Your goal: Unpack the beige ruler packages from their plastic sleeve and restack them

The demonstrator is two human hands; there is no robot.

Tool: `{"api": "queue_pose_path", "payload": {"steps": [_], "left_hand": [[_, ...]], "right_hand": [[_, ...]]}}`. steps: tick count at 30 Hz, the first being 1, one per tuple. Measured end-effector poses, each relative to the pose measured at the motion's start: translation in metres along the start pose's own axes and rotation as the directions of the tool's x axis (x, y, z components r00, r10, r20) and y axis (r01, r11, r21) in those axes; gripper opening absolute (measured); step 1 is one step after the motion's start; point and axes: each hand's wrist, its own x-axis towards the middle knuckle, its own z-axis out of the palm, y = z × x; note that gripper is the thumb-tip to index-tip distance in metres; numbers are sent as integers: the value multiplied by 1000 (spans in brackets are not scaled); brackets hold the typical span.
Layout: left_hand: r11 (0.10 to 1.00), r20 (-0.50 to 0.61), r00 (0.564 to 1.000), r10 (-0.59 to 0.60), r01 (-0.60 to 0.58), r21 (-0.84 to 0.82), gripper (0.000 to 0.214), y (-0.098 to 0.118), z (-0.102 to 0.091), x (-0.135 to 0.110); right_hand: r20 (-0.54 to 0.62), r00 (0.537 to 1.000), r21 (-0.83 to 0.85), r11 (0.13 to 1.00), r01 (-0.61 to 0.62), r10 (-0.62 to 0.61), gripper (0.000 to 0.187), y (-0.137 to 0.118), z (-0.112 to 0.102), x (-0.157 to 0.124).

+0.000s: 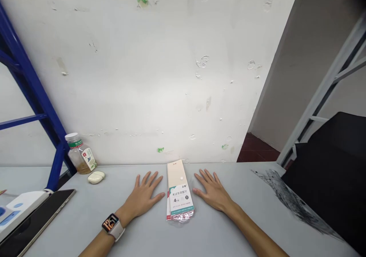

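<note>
A long flat packet (178, 190), cream at the top with a white and teal label lower down, lies on the grey table (228, 226) near the wall. My left hand (143, 198) rests flat on the table just left of it, fingers spread, thumb close to the packet; a smartwatch is on that wrist. My right hand (212, 191) lies flat just right of the packet, fingers apart. Neither hand holds anything.
A clear jar (80, 154) with a white lid stands at the back left beside a small cream case (96, 177). A dark tablet (34, 222) lies at the left edge. A blue rack frame (34, 97) rises on the left, and black scuffing (291, 199) marks the table's right side.
</note>
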Motion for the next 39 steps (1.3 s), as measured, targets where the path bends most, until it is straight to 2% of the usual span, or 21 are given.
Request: {"api": "queue_pose_path", "payload": {"steps": [9, 28, 32, 37, 39], "left_hand": [[1000, 27, 1000, -7, 7, -25, 68, 2, -3, 0], [1000, -19, 1000, 12, -13, -17, 62, -1, 3, 0], [999, -60, 998, 30, -31, -16, 61, -2, 6, 1], [1000, -23, 1000, 10, -10, -18, 62, -2, 5, 1], [1000, -71, 997, 10, -11, -20, 63, -1, 2, 0]], "right_hand": [[12, 1000, -22, 1000, -4, 4, 77, -1, 0, 0], [-5, 1000, -22, 1000, -1, 1, 77, 2, 2, 1], [-3, 1000, -31, 999, 7, -7, 77, 4, 2, 1], [-27, 1000, -27, 1000, 14, -14, 74, 5, 6, 2], [-46, 998, -16, 999, 35, -36, 72, 7, 7, 3]]}}
